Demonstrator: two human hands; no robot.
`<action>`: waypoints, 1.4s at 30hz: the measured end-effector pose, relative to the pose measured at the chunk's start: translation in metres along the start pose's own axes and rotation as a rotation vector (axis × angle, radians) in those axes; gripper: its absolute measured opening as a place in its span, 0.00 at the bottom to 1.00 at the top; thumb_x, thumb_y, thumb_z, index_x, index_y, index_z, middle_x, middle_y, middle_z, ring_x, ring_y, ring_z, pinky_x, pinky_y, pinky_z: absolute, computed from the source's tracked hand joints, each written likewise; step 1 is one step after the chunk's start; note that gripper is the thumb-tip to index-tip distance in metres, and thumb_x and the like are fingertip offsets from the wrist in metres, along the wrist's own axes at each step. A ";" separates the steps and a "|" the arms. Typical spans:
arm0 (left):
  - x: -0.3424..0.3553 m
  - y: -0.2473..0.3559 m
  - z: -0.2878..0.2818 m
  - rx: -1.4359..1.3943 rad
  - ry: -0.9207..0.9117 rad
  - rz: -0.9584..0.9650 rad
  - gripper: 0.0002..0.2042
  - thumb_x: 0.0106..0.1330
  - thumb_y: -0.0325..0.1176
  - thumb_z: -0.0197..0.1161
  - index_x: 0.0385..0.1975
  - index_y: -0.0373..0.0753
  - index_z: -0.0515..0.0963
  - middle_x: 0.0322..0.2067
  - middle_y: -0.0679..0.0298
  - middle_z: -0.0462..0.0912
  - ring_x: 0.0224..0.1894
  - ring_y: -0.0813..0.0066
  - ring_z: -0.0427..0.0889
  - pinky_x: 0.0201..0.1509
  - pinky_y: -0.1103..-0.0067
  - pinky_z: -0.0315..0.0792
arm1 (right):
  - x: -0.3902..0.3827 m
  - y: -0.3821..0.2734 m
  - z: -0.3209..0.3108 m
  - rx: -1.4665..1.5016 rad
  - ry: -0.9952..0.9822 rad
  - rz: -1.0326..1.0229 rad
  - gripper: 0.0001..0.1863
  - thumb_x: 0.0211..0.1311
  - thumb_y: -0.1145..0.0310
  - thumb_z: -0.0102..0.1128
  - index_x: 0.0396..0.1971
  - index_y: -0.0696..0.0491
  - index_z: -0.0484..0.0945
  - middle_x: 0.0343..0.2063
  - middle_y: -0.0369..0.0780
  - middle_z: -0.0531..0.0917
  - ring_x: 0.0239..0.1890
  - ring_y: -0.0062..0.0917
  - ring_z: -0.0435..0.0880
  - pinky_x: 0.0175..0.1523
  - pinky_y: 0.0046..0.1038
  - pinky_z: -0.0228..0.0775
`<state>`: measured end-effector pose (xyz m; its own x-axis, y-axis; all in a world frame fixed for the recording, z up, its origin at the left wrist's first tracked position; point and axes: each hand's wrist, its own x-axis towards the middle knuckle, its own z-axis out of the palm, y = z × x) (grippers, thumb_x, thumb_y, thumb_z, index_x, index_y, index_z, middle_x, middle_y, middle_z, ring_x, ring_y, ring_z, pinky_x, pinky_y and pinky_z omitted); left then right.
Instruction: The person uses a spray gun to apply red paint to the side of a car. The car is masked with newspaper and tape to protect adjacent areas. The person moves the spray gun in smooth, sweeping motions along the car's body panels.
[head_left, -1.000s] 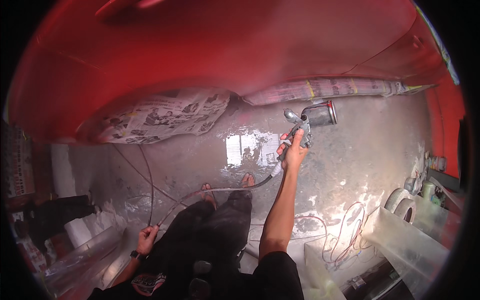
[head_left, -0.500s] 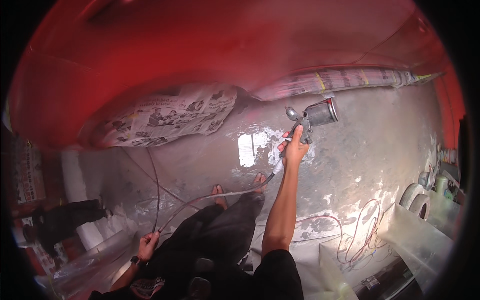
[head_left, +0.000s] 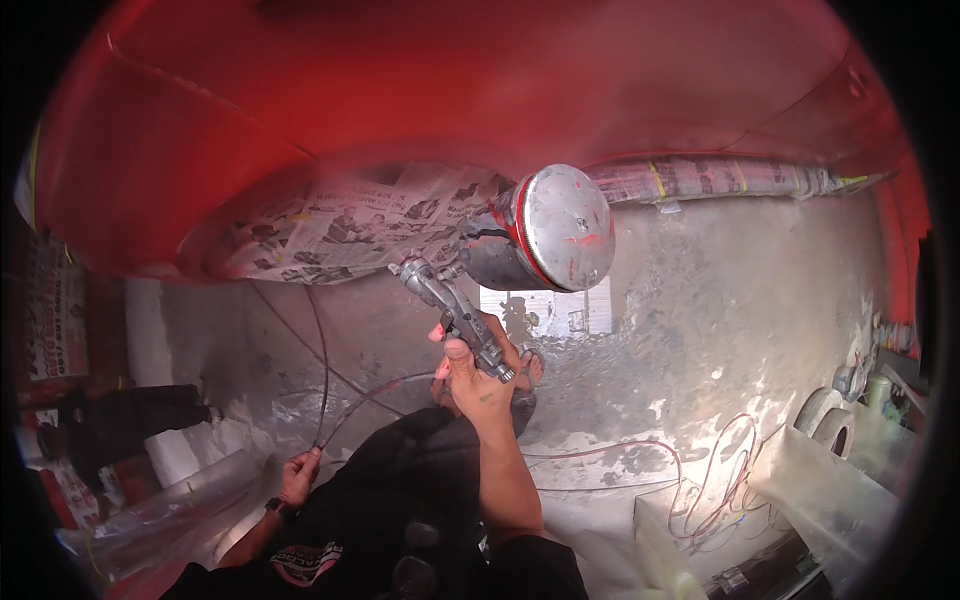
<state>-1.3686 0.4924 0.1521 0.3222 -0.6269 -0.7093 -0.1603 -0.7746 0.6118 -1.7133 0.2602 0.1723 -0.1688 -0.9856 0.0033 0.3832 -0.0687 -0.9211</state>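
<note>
My right hand grips a grey metal spray gun, its red-smeared cup large and close to the camera, in front of the red car body. Low on the left, my left hand is closed on a dark air hose, which runs up toward my right hand. Crumpled newspaper covers the wheel area below the red paint, and a long newspaper-wrapped strip lies along the lower edge to the right.
Grey, blotched concrete floor with crossed hoses under the car. Tyres and a green cylinder stand at the right. Plastic sheets cover things at lower right. Dark cloth and a white block sit at the left.
My right hand has moved left and closer to the camera with the spray gun, whose cup now looms larger. My left hand stays low, still on the hose.
</note>
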 end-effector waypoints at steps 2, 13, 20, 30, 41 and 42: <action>-0.003 0.003 0.003 0.004 0.001 -0.003 0.21 0.73 0.43 0.59 0.15 0.46 0.70 0.15 0.81 0.63 0.18 0.91 0.55 0.21 0.84 0.48 | 0.009 -0.003 -0.009 0.012 -0.033 -0.006 0.20 0.66 0.58 0.64 0.46 0.59 0.74 0.26 0.36 0.82 0.18 0.14 0.76 0.23 0.17 0.68; -0.007 0.006 0.022 0.079 -0.038 -0.022 0.21 0.73 0.43 0.58 0.15 0.45 0.69 0.16 0.81 0.64 0.19 0.91 0.56 0.23 0.84 0.49 | 0.088 0.076 -0.143 0.003 0.513 0.215 0.26 0.71 0.46 0.52 0.42 0.59 0.72 0.23 0.41 0.79 0.09 0.22 0.72 0.13 0.21 0.62; -0.006 0.017 0.031 0.093 -0.042 0.031 0.22 0.73 0.43 0.57 0.14 0.45 0.67 0.15 0.79 0.63 0.18 0.90 0.56 0.22 0.83 0.49 | 0.137 0.145 -0.195 0.086 0.600 0.306 0.24 0.70 0.46 0.53 0.38 0.56 0.73 0.20 0.40 0.79 0.07 0.22 0.70 0.12 0.22 0.62; -0.004 -0.002 0.016 0.058 -0.017 0.025 0.22 0.73 0.44 0.57 0.14 0.44 0.67 0.14 0.78 0.63 0.18 0.89 0.57 0.22 0.83 0.49 | 0.100 0.163 -0.166 0.159 0.614 0.278 0.26 0.71 0.47 0.51 0.41 0.60 0.74 0.25 0.44 0.83 0.09 0.22 0.72 0.13 0.23 0.64; -0.003 -0.011 -0.001 0.110 0.009 0.034 0.23 0.74 0.45 0.56 0.14 0.44 0.67 0.14 0.77 0.63 0.18 0.88 0.57 0.23 0.82 0.50 | 0.091 0.191 -0.153 0.089 0.746 0.378 0.25 0.69 0.47 0.55 0.37 0.59 0.75 0.21 0.40 0.80 0.08 0.21 0.70 0.13 0.22 0.65; -0.004 -0.010 -0.002 0.116 0.017 0.033 0.23 0.74 0.45 0.56 0.14 0.44 0.67 0.14 0.77 0.63 0.18 0.88 0.57 0.23 0.82 0.50 | 0.085 0.189 -0.147 0.098 0.749 0.356 0.25 0.69 0.47 0.55 0.37 0.59 0.75 0.21 0.40 0.80 0.09 0.21 0.71 0.13 0.22 0.65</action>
<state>-1.3664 0.5032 0.1496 0.3305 -0.6515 -0.6829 -0.2777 -0.7586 0.5894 -1.7885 0.1861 -0.0588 -0.5686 -0.5903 -0.5729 0.5988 0.1805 -0.7803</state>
